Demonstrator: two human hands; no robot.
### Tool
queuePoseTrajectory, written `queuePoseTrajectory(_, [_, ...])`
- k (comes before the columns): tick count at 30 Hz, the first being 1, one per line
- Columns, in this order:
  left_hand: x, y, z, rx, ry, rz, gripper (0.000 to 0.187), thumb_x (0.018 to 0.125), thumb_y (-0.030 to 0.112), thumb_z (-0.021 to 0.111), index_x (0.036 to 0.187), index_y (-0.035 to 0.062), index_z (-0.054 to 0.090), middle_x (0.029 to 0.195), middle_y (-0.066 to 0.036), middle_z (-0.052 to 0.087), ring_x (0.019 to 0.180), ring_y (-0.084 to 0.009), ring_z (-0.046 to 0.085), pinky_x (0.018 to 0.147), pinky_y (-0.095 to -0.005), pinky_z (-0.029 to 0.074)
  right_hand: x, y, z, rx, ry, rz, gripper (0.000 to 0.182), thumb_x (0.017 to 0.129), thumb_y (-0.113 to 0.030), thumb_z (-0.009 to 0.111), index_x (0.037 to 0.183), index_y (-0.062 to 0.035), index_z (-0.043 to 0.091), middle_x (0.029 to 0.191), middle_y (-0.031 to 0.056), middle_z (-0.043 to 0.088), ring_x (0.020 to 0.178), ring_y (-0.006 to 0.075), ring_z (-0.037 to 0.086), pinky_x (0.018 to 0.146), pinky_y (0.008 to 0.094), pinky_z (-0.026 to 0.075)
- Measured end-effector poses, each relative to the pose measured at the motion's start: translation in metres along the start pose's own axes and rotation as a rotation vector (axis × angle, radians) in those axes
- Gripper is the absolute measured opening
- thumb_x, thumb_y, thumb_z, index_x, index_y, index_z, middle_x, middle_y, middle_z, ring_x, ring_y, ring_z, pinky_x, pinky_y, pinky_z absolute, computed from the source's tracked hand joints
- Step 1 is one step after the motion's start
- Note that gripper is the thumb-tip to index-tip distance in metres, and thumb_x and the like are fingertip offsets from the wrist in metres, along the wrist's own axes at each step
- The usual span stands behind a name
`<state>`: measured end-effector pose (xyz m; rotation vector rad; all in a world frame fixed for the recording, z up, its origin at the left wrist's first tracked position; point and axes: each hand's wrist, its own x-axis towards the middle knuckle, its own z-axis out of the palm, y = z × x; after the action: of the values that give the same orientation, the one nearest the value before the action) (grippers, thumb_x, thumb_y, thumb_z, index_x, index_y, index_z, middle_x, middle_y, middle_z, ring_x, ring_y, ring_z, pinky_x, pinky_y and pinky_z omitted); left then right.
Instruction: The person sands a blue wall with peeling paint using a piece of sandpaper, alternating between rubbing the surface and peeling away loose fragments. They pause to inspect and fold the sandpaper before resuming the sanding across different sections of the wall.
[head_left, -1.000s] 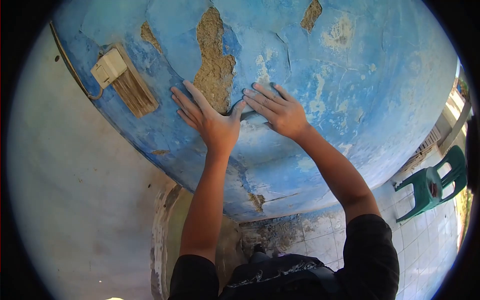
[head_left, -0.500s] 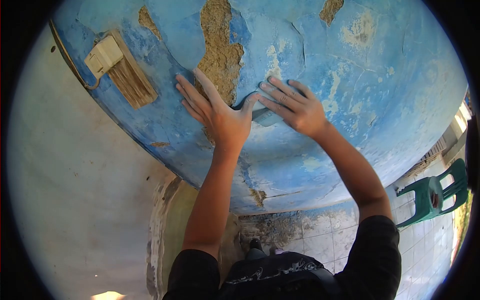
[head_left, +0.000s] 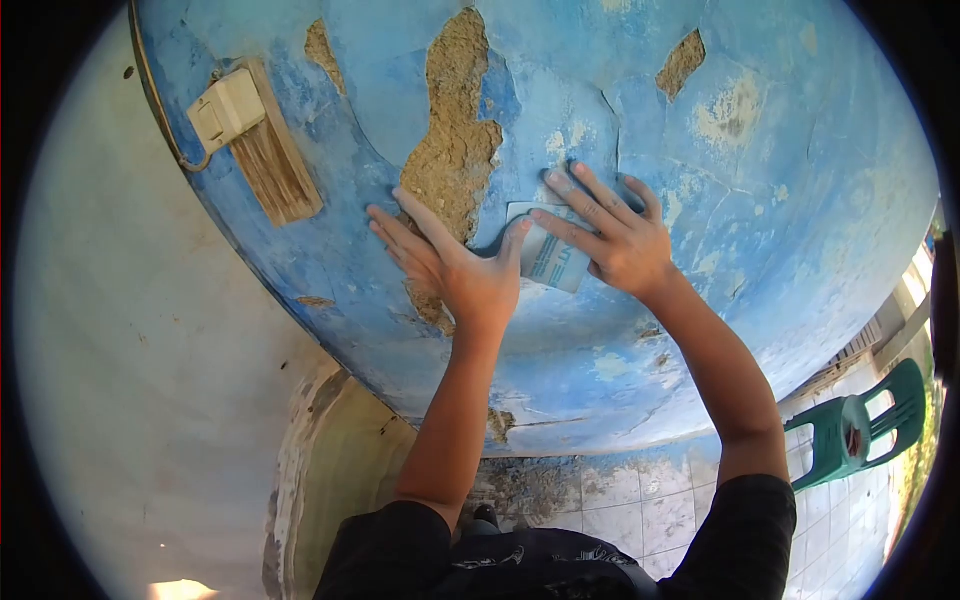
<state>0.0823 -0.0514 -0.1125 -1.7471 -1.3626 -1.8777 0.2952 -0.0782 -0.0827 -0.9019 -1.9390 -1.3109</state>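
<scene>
A pale grey-blue sheet of sandpaper (head_left: 553,256), with printed lettering on its back, lies against the peeling blue wall (head_left: 560,340). My right hand (head_left: 632,245) holds it to the wall under extended fingers, the index finger across its upper right part. To the left, my left hand (head_left: 465,272) is open, with its fingers spread over the edge of a bare plaster patch (head_left: 455,140). Its thumb tip touches the sheet's upper left part. Both hands have pale dust on the fingers.
A light switch (head_left: 226,108) on a wooden board (head_left: 278,172) is fixed at the upper left. The pale side wall (head_left: 150,330) meets the blue wall at a corner. A green plastic chair (head_left: 850,430) stands on the tiled floor (head_left: 640,500) at the right.
The view has shifted, so the wall sits lower and further right. The sandpaper, partly lifted or bent earlier, now lies flatter and shows its print. Both hands remain at it.
</scene>
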Motion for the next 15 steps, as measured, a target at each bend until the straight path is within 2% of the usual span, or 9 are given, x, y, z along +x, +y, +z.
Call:
queuePoseTrajectory(1, [0.003, 0.001, 0.000, -0.002, -0.002, 0.004, 0.142, 0.081, 0.054, 0.095, 0.177, 0.0039, 0.004, 0.178, -0.039, -0.009, 0.164, -0.0612, -0.003, 0.124, -0.0792, 0.012, -0.002, -0.002, 0.002, -0.025, 0.017, 0.051, 0.073, 0.077, -0.007, 0.081, 0.141, -0.0414, 0.073, 0.167, -0.0076, 0.057, 0.155, 0.0137, 0.052, 0.109, 0.0496, 0.051])
queuePoseTrajectory(3, [0.010, 0.001, 0.000, 0.092, -0.004, 0.127, 0.137, 0.083, 0.054, 0.093, 0.178, 0.0049, 0.008, 0.178, -0.039, -0.009, 0.164, -0.0612, -0.004, 0.124, -0.0805, 0.011, -0.003, -0.004, 0.008, -0.080, 0.069, 0.080, 0.074, 0.077, -0.007, 0.081, 0.142, -0.0414, 0.073, 0.168, -0.0076, 0.056, 0.155, 0.0134, 0.052, 0.108, 0.0504, 0.050])
queuePoseTrajectory(6, [0.017, 0.003, -0.001, 0.116, 0.015, 0.202, 0.133, 0.084, 0.055, 0.092, 0.177, 0.0047, 0.011, 0.178, -0.039, -0.009, 0.164, -0.0610, -0.005, 0.124, -0.0808, 0.011, -0.007, -0.011, 0.014, -0.091, 0.114, 0.130, 0.076, 0.077, -0.008, 0.082, 0.144, -0.0419, 0.072, 0.169, -0.0078, 0.055, 0.155, 0.0129, 0.052, 0.109, 0.0514, 0.049])
queuePoseTrajectory(12, [0.001, -0.001, -0.007, 0.077, -0.044, 0.061, 0.131, 0.086, 0.057, 0.089, 0.177, 0.0049, 0.011, 0.178, -0.039, -0.009, 0.164, -0.0619, -0.005, 0.124, -0.0810, 0.010, -0.012, -0.008, 0.011, -0.017, 0.048, 0.035, 0.073, 0.079, -0.009, 0.081, 0.144, -0.0413, 0.071, 0.167, -0.0081, 0.057, 0.154, 0.0130, 0.052, 0.110, 0.0482, 0.050])
queuePoseTrajectory(15, [0.005, 0.001, -0.004, 0.086, 0.007, 0.119, 0.132, 0.086, 0.058, 0.090, 0.177, 0.0044, 0.011, 0.178, -0.039, -0.008, 0.164, -0.0612, -0.005, 0.123, -0.0815, 0.010, -0.008, -0.007, 0.009, -0.033, 0.059, 0.035, 0.072, 0.080, -0.009, 0.081, 0.144, -0.0395, 0.072, 0.167, -0.0070, 0.057, 0.155, 0.0147, 0.052, 0.110, 0.0462, 0.052])
